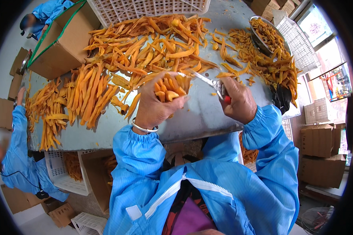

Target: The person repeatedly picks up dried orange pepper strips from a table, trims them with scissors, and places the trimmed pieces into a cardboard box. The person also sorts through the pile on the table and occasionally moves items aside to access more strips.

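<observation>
My left hand (161, 102) is closed around a bundle of orange dried strips (170, 88), their ends pointing up towards me. Just to the right, my right hand (238, 98) grips a pair of scissors or pruning shears (207, 80) with red on the handle; the metal blades point towards the bundle. Whether the blades touch the strips cannot be told. Beyond my left hand a wide heap of orange strips (153, 47) lies on the grey metal table (194, 123). Strips laid roughly side by side (86, 94) are left of that hand.
A cardboard box (61, 50) with green edging and a white plastic crate (147, 8) stand at the back. A metal bowl (263, 44) of smaller pieces is at the right, beside a spilling pile (279, 67). Co-workers in blue are on the left. Crates and boxes stand below the table.
</observation>
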`<state>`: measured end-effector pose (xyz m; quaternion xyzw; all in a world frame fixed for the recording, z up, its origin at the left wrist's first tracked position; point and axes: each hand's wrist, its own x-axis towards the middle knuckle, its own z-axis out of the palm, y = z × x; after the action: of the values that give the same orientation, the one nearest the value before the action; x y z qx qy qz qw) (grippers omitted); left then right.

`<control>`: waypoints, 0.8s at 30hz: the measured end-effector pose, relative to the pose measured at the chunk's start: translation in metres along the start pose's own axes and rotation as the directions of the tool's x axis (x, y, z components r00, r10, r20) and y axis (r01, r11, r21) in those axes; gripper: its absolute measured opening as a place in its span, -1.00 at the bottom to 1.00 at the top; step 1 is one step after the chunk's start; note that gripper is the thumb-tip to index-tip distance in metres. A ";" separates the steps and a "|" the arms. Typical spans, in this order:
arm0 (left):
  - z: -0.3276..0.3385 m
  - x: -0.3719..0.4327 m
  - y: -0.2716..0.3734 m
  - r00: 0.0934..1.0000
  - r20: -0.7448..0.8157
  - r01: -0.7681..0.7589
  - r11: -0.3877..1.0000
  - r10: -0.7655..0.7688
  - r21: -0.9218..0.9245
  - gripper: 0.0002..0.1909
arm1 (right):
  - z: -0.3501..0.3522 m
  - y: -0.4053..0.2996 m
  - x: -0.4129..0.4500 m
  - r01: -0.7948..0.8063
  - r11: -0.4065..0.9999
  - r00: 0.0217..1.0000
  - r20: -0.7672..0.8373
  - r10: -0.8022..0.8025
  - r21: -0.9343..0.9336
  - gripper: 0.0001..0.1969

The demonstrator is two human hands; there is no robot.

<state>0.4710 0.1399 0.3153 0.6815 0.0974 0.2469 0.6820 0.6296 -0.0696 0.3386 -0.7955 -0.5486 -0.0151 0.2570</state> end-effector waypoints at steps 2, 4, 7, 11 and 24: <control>-0.005 0.002 -0.003 0.998 -0.051 -0.039 0.996 0.035 -0.079 -0.54 | -0.001 -0.001 0.000 -0.070 0.997 0.997 0.028 0.069 0.041 -0.60; -0.015 0.006 -0.007 0.994 -0.106 -0.053 0.958 0.024 -0.283 -0.57 | 0.000 -0.001 0.001 -0.162 0.972 0.987 0.020 0.161 0.168 -0.59; -0.027 0.015 -0.019 0.972 -0.170 -0.050 0.561 -0.164 -0.826 -0.49 | 0.009 0.000 0.002 -0.108 0.976 0.990 -0.066 0.122 0.187 -0.53; -0.038 0.020 -0.038 0.949 -0.222 -0.147 0.311 -0.222 -0.939 -0.49 | 0.030 -0.005 -0.002 -0.083 0.975 0.989 -0.106 0.107 0.208 -0.48; -0.033 0.016 -0.038 0.973 -0.230 -0.219 0.378 0.015 -0.900 -0.39 | 0.045 -0.025 0.009 -0.051 0.972 0.999 -0.003 0.053 0.230 -0.42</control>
<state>0.4772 0.1784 0.2794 0.1692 -0.0418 0.3686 0.9131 0.5992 -0.0361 0.3117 -0.7745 -0.5243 0.0515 0.3502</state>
